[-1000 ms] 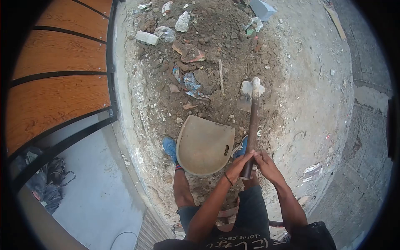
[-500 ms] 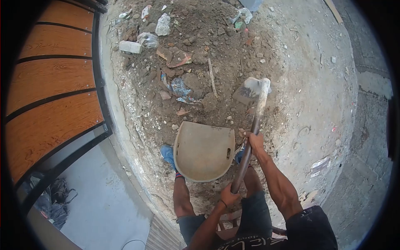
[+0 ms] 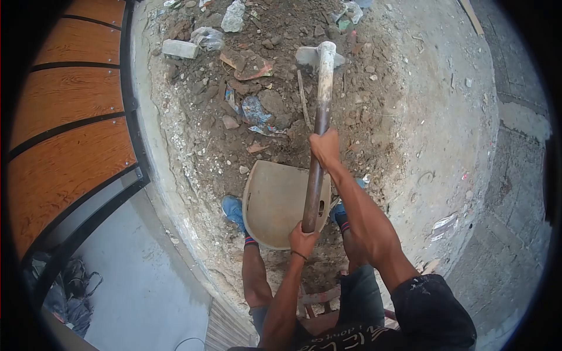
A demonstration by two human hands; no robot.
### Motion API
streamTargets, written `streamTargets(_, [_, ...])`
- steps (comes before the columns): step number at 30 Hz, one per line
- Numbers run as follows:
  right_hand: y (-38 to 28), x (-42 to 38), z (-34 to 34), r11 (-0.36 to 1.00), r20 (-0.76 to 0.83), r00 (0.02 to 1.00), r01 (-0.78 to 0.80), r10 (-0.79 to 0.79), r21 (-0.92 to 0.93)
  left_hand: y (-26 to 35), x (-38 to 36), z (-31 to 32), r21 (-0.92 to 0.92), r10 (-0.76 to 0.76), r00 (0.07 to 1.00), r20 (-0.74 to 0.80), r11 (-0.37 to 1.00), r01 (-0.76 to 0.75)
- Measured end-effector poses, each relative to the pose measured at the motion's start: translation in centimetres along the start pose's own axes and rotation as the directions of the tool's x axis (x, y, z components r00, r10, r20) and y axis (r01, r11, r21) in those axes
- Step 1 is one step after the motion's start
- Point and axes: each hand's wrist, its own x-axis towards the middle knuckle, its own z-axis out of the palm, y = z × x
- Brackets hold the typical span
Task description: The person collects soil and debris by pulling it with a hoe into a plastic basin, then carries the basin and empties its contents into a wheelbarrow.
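Both my hands are closed around the long handle of a hoe [image 3: 324, 96]. My left hand [image 3: 303, 238] grips its butt end near my body, and my right hand [image 3: 326, 149] holds it around the middle of the shaft. The whitish, worn head of the hoe is out over the dirt pile [image 3: 287, 58], beyond a thin wooden stick. A beige scoop-shaped pan [image 3: 274, 199] with handle slots lies between my feet, its flat edge towards the dirt. The hoe handle crosses over the right part of the pan.
Plastic scraps [image 3: 256, 111], a pale block [image 3: 180, 49] and several stones lie in the dirt. An orange wood-panelled gate [image 3: 76, 88] with a black frame stands at left. Concrete pavement [image 3: 445, 134] runs along the right. Black bags [image 3: 70, 286] sit at lower left.
The hoe has swung left and farther out, its head now higher over the dirt pile. Both hands moved left and forward with it, still gripping. The pan has stayed in place.
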Motion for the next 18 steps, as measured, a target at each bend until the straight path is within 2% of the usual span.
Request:
streamTargets(1, [2.0,-2.1,2.2,0.997,-0.035,0.999,0.025,-0.027,-0.074,-2.5,-1.7,-1.0,-0.052,-0.069,0.998,0.003,0.996,0.069])
streamTargets(3, [2.9,-5.9,2.0,0.994,0.02,0.998,-0.056,0.058,-0.091,-4.2,-5.6,-2.2,-0.085,-0.205,0.968,0.148,0.972,0.219])
streamTargets(4, [2.9,-6.6,0.9,0.996,0.003,0.999,-0.051,0.052,-0.08,-3.1,-7.1,-1.8,-0.07,-0.204,0.971,0.128,0.974,0.214])
streamTargets(6, [3.4,-9.3,-0.4,0.988,0.124,0.99,-0.043,0.061,-0.146,-3.1,-12.7,0.6,-0.05,-0.258,0.966,0.023,0.964,0.259])
streamTargets(7, [3.2,-11.1,-1.5,0.988,0.172,0.977,-0.11,0.128,-0.109,-4.5,-15.5,1.7,-0.036,-0.292,0.956,-0.017,0.956,0.291])
streamTargets(9, [2.9,-16.4,-4.6,0.965,0.224,0.939,-0.259,0.26,-0.031,-1.3,-20.7,-0.4,0.105,-0.275,0.961,0.027,0.957,0.271])
streamTargets(11, [5.6,-21.7,-6.6,0.957,0.282,0.921,-0.289,0.268,0.033,1.3,-25.3,-2.1,0.077,-0.436,0.899,0.045,0.899,0.432])
streamTargets(13, [6.9,-24.2,-8.0,0.945,0.298,0.912,-0.316,0.281,0.078,-0.6,-29.5,-2.7,0.15,-0.446,0.894,0.046,0.888,0.435])
streamTargets(15, [7.1,-24.8,-9.6,0.828,0.371,0.866,-0.458,0.334,0.322,1.1,-28.9,-2.0,0.218,-0.44,0.898,0.006,0.877,0.428])
streamTargets(16, [6.1,-23.7,-10.5,0.811,0.351,0.882,-0.442,0.314,0.384,1.8,-28.2,-1.6,0.283,-0.436,0.899,-0.033,0.859,0.426])
streamTargets(18, [4.4,-19.3,-12.6,0.82,0.26,0.931,-0.353,0.258,0.451,2.4,-24.0,-0.6,0.301,-0.246,0.968,0.053,0.928,0.219])
